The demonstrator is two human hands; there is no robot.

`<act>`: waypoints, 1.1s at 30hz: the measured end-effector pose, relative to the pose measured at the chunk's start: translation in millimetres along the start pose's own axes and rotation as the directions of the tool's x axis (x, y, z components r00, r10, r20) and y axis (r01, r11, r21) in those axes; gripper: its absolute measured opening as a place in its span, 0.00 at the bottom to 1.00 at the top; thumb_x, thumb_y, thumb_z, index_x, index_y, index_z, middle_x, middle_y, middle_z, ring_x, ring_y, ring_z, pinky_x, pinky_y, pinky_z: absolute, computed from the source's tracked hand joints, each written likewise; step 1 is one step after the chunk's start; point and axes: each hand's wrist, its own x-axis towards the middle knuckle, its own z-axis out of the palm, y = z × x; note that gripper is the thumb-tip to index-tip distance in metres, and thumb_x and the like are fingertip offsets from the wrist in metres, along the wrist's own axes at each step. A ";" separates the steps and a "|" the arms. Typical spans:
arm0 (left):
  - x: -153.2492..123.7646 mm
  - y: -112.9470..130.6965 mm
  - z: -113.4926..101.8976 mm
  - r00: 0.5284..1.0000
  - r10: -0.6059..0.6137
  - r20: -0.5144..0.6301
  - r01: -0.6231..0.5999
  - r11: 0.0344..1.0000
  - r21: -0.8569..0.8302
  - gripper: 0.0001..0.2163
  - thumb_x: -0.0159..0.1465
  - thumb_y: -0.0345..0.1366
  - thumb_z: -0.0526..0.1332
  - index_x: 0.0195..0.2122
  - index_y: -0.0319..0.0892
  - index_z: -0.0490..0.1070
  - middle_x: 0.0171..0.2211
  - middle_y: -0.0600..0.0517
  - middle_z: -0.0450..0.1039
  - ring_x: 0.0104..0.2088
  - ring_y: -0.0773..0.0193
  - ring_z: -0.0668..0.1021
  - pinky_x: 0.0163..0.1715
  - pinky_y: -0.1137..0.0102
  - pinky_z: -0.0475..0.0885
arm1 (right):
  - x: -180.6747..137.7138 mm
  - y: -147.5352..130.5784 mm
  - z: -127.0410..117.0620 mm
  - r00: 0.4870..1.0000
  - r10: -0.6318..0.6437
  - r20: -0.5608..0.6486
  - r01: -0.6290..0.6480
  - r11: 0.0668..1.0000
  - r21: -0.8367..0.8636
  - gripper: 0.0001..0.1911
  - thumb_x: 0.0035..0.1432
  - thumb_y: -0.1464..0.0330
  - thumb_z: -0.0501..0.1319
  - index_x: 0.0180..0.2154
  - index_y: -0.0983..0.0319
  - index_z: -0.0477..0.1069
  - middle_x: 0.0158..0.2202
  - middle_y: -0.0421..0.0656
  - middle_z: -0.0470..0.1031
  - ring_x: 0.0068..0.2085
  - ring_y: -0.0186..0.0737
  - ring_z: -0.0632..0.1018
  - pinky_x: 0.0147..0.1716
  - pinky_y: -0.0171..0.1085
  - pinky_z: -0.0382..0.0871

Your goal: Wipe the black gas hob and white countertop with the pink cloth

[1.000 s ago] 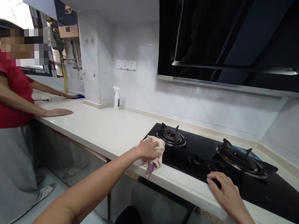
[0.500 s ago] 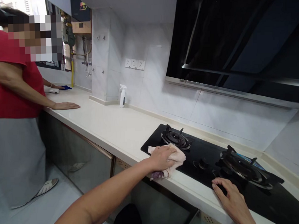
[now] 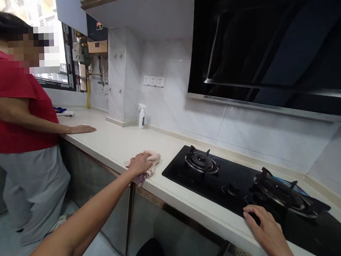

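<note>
A pale, crumpled cleaning cloth [image 3: 153,158] with a purple-patterned part lies on the white countertop [image 3: 117,144], left of the hob. My left hand [image 3: 139,164] is closed over it and presses it down near the counter's front edge. The black gas hob [image 3: 183,176] has two burners. At its front edge rests my right hand [image 3: 263,225], fingers loosely curved and thumb apart, with nothing visible in it. A control knob [image 3: 232,189] stands on the hob to the left of that hand.
A white spray bottle [image 3: 141,117] stands against the back wall, below the sockets [image 3: 153,81]. At the left, a person in a red top [image 3: 24,107] leans with one hand [image 3: 82,129] on the counter. A dark range hood [image 3: 263,53] overhangs the hob.
My left hand has slid the cloth leftward off the hob onto the white counter. My right hand stays in place. The other person's far hand is no longer visible on the blue cloth.
</note>
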 end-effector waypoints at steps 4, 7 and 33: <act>-11.5 -0.1 -0.3 0.997 -0.053 -0.059 0.055 0.998 0.030 0.24 0.66 0.42 0.54 0.64 0.48 0.67 0.65 0.42 0.67 0.64 0.44 0.69 0.61 0.48 0.64 | 1.3 3.7 1.9 1.000 0.007 0.007 -0.007 1.000 -0.001 0.23 0.59 0.46 0.54 0.41 0.51 0.79 0.53 0.43 0.79 0.54 0.55 0.76 0.51 0.51 0.68; -32.8 14.5 7.0 0.993 -0.055 -0.104 0.060 0.997 0.048 0.22 0.66 0.41 0.54 0.60 0.47 0.70 0.61 0.42 0.70 0.62 0.45 0.70 0.59 0.49 0.65 | 5.2 11.7 4.2 0.999 0.018 0.048 -0.017 1.000 -0.011 0.23 0.57 0.45 0.56 0.41 0.50 0.80 0.53 0.43 0.79 0.53 0.56 0.76 0.49 0.51 0.68; -162.1 217.5 99.2 0.745 0.644 -0.175 -0.651 0.646 -0.398 0.27 0.66 0.54 0.60 0.66 0.63 0.63 0.63 0.39 0.66 0.57 0.40 0.72 0.52 0.38 0.71 | 11.5 30.3 0.7 0.997 0.037 0.063 -0.034 0.998 -0.049 0.26 0.52 0.42 0.57 0.41 0.49 0.81 0.53 0.43 0.80 0.53 0.57 0.77 0.48 0.52 0.71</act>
